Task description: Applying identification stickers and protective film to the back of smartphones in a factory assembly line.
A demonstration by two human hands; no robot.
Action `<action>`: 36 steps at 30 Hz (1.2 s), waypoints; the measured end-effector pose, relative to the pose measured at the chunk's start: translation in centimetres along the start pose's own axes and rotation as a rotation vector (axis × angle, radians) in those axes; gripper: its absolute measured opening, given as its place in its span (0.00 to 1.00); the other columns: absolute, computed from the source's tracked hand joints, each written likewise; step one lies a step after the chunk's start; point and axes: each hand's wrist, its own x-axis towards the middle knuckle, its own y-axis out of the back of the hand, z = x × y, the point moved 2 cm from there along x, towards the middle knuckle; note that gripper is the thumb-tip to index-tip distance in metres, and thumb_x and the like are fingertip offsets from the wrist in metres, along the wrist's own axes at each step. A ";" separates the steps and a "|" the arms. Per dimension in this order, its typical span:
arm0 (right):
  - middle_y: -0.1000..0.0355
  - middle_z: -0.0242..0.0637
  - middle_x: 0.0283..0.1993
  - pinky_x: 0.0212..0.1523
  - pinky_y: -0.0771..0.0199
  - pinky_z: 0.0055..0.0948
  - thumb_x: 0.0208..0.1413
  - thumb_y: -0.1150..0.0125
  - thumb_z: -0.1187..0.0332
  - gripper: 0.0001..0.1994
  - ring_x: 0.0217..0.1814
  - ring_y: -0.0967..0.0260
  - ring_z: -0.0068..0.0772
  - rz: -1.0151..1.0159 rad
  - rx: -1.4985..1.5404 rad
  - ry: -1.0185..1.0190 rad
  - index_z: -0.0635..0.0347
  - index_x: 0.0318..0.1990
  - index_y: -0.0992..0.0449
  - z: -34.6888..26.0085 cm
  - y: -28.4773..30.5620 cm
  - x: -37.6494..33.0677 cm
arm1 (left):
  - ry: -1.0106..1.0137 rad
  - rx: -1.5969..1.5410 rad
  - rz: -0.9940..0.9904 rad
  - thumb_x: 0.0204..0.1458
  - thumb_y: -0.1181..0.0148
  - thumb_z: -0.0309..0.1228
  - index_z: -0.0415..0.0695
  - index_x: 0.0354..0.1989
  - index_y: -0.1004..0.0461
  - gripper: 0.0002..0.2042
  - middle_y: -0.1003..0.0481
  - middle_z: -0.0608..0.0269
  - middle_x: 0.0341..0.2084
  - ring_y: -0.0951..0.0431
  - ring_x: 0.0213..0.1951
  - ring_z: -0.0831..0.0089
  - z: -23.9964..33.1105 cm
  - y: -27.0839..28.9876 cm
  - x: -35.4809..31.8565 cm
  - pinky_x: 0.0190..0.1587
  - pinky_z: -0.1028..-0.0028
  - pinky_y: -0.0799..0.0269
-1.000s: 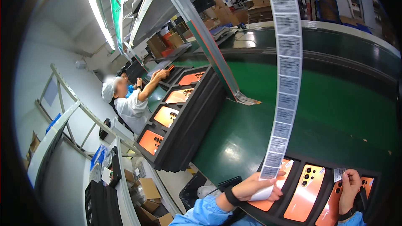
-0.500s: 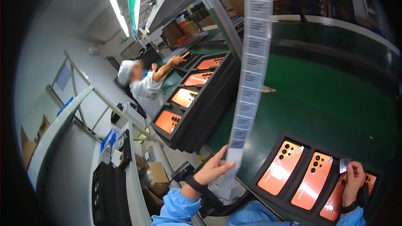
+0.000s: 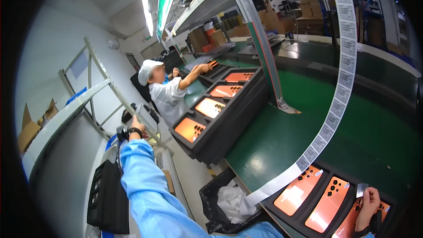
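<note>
My left arm is stretched out to the far left, with my left hand near the shelf frame. A black strap circles its wrist; its fingers show only in part, apparently extended, with nothing visible in them. At the lower right, my right hand pinches a small printed label over the rightmost part of a black tray. Orange phones or phone back covers lie in its slots, camera rings upward. A long strip of labels curves down from above, its blank white end hanging at the table edge.
A tall stack of black trays with orange phones stands on the green table. Beyond it a person in white reaches over a tray. A black-lined bin with crumpled white paper sits below the edge. A metal post rises mid-table.
My left hand has let go of the label strip and swung far left toward the shelf. The strip now hangs in a curve to the right. My right hand still holds the label over the tray.
</note>
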 end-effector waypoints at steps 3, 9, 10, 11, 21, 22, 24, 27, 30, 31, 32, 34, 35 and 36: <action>0.40 0.24 0.21 0.18 0.47 0.13 0.58 0.49 0.72 0.03 0.18 0.46 0.11 0.037 -0.022 -0.007 0.60 0.32 0.32 0.5 0.1 -0.3 | -0.005 -0.115 -0.096 0.49 0.57 0.19 0.63 0.66 0.63 0.38 0.29 0.41 0.43 0.22 0.23 0.49 -2.3 -5.9 6.5 0.21 0.58 0.25; 0.39 0.25 0.22 0.18 0.47 0.12 0.58 0.50 0.72 0.03 0.17 0.46 0.11 -0.012 -0.033 0.041 0.61 0.32 0.32 0.0 0.0 0.2 | 0.026 -0.130 -0.225 0.51 0.57 0.21 0.63 0.65 0.63 0.36 0.29 0.44 0.43 0.22 0.27 0.48 -11.2 -5.5 17.5 0.25 0.54 0.25; 0.39 0.25 0.22 0.18 0.47 0.12 0.58 0.50 0.72 0.03 0.17 0.46 0.11 -0.007 -0.034 0.043 0.61 0.32 0.32 0.0 -0.2 0.1 | 0.026 -0.065 -0.146 0.51 0.57 0.21 0.63 0.65 0.63 0.35 0.29 0.44 0.42 0.22 0.26 0.49 -11.0 -6.1 17.7 0.24 0.55 0.25; 0.39 0.25 0.22 0.18 0.47 0.12 0.58 0.50 0.72 0.03 0.17 0.46 0.11 0.010 -0.063 0.040 0.61 0.32 0.32 0.0 -0.2 -0.3 | 0.026 -0.037 -0.115 0.51 0.57 0.21 0.63 0.65 0.63 0.35 0.28 0.43 0.40 0.22 0.25 0.49 -8.5 -7.3 14.6 0.24 0.55 0.25; 0.39 0.25 0.21 0.18 0.46 0.12 0.58 0.49 0.72 0.04 0.17 0.45 0.12 0.001 -0.107 0.121 0.61 0.33 0.32 1.1 0.0 0.4 | -0.062 0.280 0.027 0.48 0.55 0.18 0.56 0.66 0.64 0.38 0.28 0.41 0.39 0.24 0.35 0.56 -11.0 -2.2 18.9 0.35 0.63 0.28; 0.38 0.25 0.21 0.17 0.45 0.12 0.57 0.49 0.72 0.03 0.17 0.44 0.12 -0.006 -0.107 0.133 0.61 0.33 0.32 1.2 0.1 0.6 | -0.073 0.305 0.031 0.46 0.54 0.16 0.54 0.67 0.65 0.40 0.28 0.42 0.41 0.24 0.38 0.57 -11.4 -1.4 19.5 0.38 0.64 0.28; 0.34 0.29 0.26 0.23 0.40 0.15 0.56 0.47 0.74 0.04 0.22 0.39 0.17 0.012 -0.173 0.079 0.65 0.36 0.30 -1.4 -0.4 -0.7 | -0.144 0.348 -0.091 0.57 0.59 0.37 0.58 0.62 0.51 0.23 0.36 0.50 0.55 0.35 0.55 0.55 -3.9 -5.9 9.8 0.57 0.61 0.41; 0.31 0.29 0.28 0.24 0.39 0.14 0.55 0.45 0.75 0.06 0.24 0.38 0.16 -0.047 -0.163 0.056 0.66 0.39 0.28 -2.0 -0.6 -0.6 | -0.100 0.356 -0.043 0.56 0.59 0.36 0.54 0.61 0.50 0.23 0.36 0.48 0.54 0.34 0.55 0.54 -4.8 -3.1 8.3 0.56 0.60 0.40; 0.31 0.30 0.27 0.24 0.39 0.14 0.55 0.45 0.75 0.06 0.23 0.38 0.16 -0.072 -0.163 0.056 0.66 0.39 0.28 -2.2 -0.6 -0.9 | -0.098 0.398 -0.008 0.55 0.58 0.35 0.51 0.61 0.48 0.23 0.35 0.45 0.53 0.34 0.55 0.54 -4.8 -1.9 9.1 0.55 0.59 0.39; 0.31 0.30 0.26 0.23 0.39 0.14 0.55 0.45 0.75 0.05 0.23 0.38 0.16 -0.084 -0.166 0.050 0.66 0.39 0.27 -2.4 -0.5 -1.1 | -0.106 0.413 0.005 0.55 0.58 0.35 0.49 0.61 0.48 0.23 0.35 0.45 0.53 0.34 0.55 0.54 -4.5 -1.5 9.5 0.54 0.58 0.38; 0.31 0.30 0.26 0.23 0.39 0.14 0.55 0.45 0.75 0.05 0.23 0.38 0.16 -0.069 -0.177 0.052 0.66 0.39 0.27 -1.6 -0.1 -1.2 | -0.137 0.438 0.010 0.55 0.58 0.34 0.48 0.60 0.47 0.23 0.35 0.44 0.52 0.33 0.55 0.54 -3.3 -1.9 9.7 0.54 0.58 0.38; 0.37 0.26 0.21 0.14 0.44 0.14 0.57 0.49 0.72 0.03 0.16 0.43 0.13 -0.010 -0.064 0.108 0.62 0.34 0.32 1.4 0.9 -1.0 | -0.206 0.462 0.054 0.54 0.58 0.33 0.46 0.60 0.46 0.23 0.34 0.42 0.52 0.33 0.54 0.53 -0.1 -1.7 9.7 0.53 0.57 0.37; 0.37 0.27 0.20 0.12 0.43 0.16 0.56 0.49 0.73 0.03 0.15 0.42 0.15 0.006 -0.141 0.103 0.62 0.35 0.32 0.4 0.4 -1.2 | -0.249 0.444 0.074 0.54 0.58 0.33 0.44 0.60 0.46 0.23 0.34 0.42 0.51 0.33 0.54 0.53 2.0 -1.5 8.4 0.53 0.57 0.37; 0.37 0.26 0.24 0.20 0.43 0.12 0.55 0.48 0.75 0.02 0.20 0.43 0.12 -0.036 -0.102 -0.038 0.63 0.33 0.31 -1.0 -0.5 -1.4 | -0.272 0.467 0.037 0.54 0.58 0.33 0.44 0.60 0.46 0.23 0.34 0.42 0.51 0.33 0.54 0.53 3.8 -1.1 7.0 0.53 0.57 0.37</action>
